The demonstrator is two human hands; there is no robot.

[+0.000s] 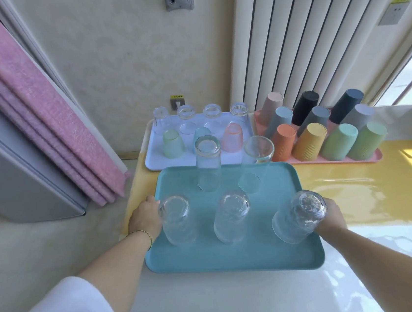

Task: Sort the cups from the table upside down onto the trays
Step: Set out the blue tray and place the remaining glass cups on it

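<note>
Head view: teal tray (237, 257) on the table (242, 305) carries five clear glasses. Left hand (144, 218) sits at the tray's left rim, fingertips hidden behind the near-left glass (177, 220), so I can't tell its grip. Right hand (332, 214) is behind the near-right glass (298, 218) at the right rim. Its fingers are masked, grip unclear.

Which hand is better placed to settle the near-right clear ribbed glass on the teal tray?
Right. The right hand grips that clear ribbed glass; the left hand rests at the teal tray's left rim.
</note>
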